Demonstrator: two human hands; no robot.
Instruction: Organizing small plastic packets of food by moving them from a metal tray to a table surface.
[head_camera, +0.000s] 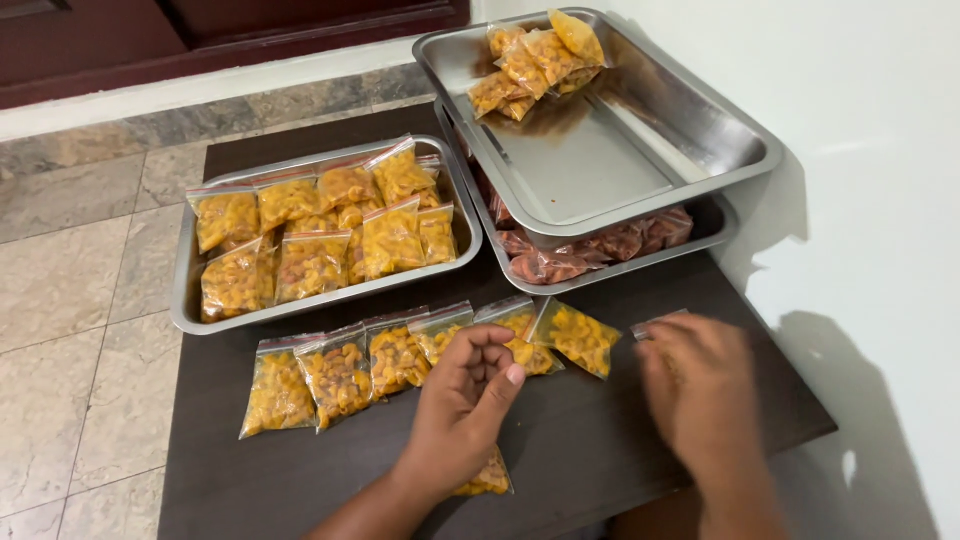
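Head view: left hand (462, 400) loosely curled over a yellow snack packet (487, 478) on the dark bench (600, 440), packet half hidden. Right hand (700, 395) blurred, grip unclear, by a small packet (655, 324). Packet row (400, 360) just beyond; steel trays (190, 300) behind.

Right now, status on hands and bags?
Left hand curled over a bag. Right hand blurred at another bag. Bag row along table.
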